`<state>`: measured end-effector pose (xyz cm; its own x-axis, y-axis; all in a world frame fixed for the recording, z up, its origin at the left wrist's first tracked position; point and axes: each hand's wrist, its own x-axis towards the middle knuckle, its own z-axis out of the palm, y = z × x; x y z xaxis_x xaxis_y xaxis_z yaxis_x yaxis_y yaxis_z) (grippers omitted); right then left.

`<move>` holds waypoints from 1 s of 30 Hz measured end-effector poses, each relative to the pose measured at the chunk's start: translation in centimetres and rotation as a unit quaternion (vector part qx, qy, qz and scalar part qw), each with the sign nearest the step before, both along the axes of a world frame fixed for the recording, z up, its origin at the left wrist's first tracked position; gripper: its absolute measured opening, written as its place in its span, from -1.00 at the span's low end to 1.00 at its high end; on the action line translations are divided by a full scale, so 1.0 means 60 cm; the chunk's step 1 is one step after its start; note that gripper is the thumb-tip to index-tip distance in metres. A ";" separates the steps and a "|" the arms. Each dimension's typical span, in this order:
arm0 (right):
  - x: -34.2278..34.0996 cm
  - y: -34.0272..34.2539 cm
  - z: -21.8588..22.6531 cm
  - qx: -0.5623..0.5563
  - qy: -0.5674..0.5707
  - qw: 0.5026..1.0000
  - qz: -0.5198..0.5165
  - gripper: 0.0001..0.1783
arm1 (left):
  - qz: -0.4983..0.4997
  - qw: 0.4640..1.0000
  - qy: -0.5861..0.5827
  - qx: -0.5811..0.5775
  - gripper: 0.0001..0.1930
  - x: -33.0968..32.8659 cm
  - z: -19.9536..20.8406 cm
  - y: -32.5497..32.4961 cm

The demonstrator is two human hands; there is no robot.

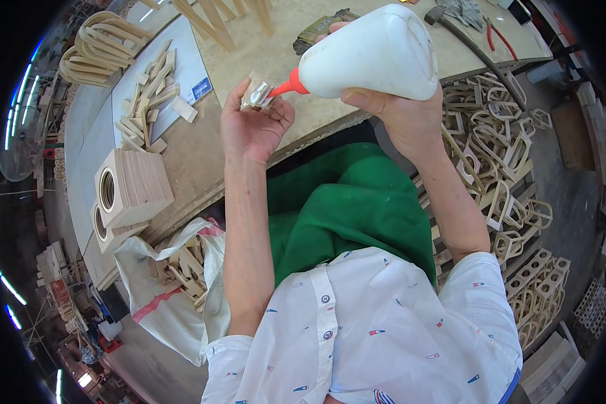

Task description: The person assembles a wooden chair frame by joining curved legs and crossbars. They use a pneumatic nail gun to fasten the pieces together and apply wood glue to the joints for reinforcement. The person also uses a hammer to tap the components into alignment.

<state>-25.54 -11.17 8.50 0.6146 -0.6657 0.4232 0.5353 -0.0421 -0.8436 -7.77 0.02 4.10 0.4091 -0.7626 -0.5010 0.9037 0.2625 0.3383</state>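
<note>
My right hand point(407, 121) grips a large white squeeze bottle point(374, 57), tipped on its side over the workbench point(316, 128). Its red nozzle point(288, 85) points left and meets a small pale piece point(254, 85), apparently wood, with white glue on it. That piece is pinched between the fingers of my left hand point(252, 133), palm up above the bench's near edge. Just behind the bottle lies a dark crumpled packet point(314, 32); some fingertips of my right hand show beside it, past the bottle.
Loose wooden strips point(148, 101) lie left on a pale board, near bent wooden hoops point(97, 47). Blocks with round holes point(131, 188) stand at the bench's left edge, above a white sack point(172, 323) of offcuts. A hammer point(471, 47) and red-handled pliers point(498, 42) lie far right; wooden frames point(498, 148) are heaped below.
</note>
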 end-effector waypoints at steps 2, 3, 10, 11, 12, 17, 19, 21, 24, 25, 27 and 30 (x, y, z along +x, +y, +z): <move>-0.001 -0.003 0.001 -0.006 0.003 1.000 -0.004 -0.31 | 0.000 1.000 -0.005 0.003 -0.70 0.000 -0.001 -0.001; -0.001 -0.008 -0.002 -0.030 0.006 0.999 -0.011 -0.30 | -0.001 1.000 -0.007 0.001 -0.70 0.001 -0.001 0.000; -0.019 -0.031 -0.005 -0.061 0.014 0.997 -0.043 -0.29 | 0.003 1.000 -0.010 -0.016 -0.69 0.011 -0.009 0.005; -0.022 -0.031 -0.003 -0.059 0.031 0.997 -0.045 -0.29 | 0.009 1.000 -0.005 -0.014 -0.69 0.012 -0.009 0.005; -0.024 -0.028 -0.004 -0.050 0.025 0.998 -0.037 -0.29 | 0.008 1.000 -0.003 -0.016 -0.68 0.012 -0.008 0.005; -0.022 -0.010 -0.021 -0.013 0.035 0.999 -0.024 -0.28 | 0.011 1.000 -0.009 -0.010 -0.68 0.010 -0.012 -0.001; -0.015 -0.006 -0.026 0.016 0.021 0.999 -0.019 -0.27 | 0.008 1.000 -0.004 -0.008 -0.69 0.005 -0.009 -0.004; -0.009 -0.004 -0.029 0.030 0.016 0.999 -0.014 -0.24 | 0.005 1.000 0.005 -0.014 -0.70 0.003 -0.007 -0.005; -0.003 -0.003 -0.031 0.032 0.014 0.999 -0.008 -0.21 | 0.002 0.999 0.026 -0.035 -0.70 0.004 -0.008 -0.002; -0.001 -0.003 -0.032 0.034 0.009 0.999 -0.006 -0.21 | 0.001 0.998 0.034 -0.043 -0.70 0.005 -0.009 -0.001; 0.000 -0.001 -0.031 0.027 0.010 1.000 -0.010 -0.22 | 0.002 0.998 0.043 -0.048 -0.70 0.004 -0.008 0.000; -0.002 0.001 -0.028 -0.001 0.029 0.999 -0.028 -0.23 | 0.007 0.998 0.045 -0.038 -0.69 -0.001 -0.003 -0.001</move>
<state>-25.64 -11.13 6.85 0.5995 -0.6989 0.3901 0.4827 -0.0731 -0.8727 -7.83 -0.02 3.92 0.3750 -0.7948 -0.4772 0.9260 0.2964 0.2339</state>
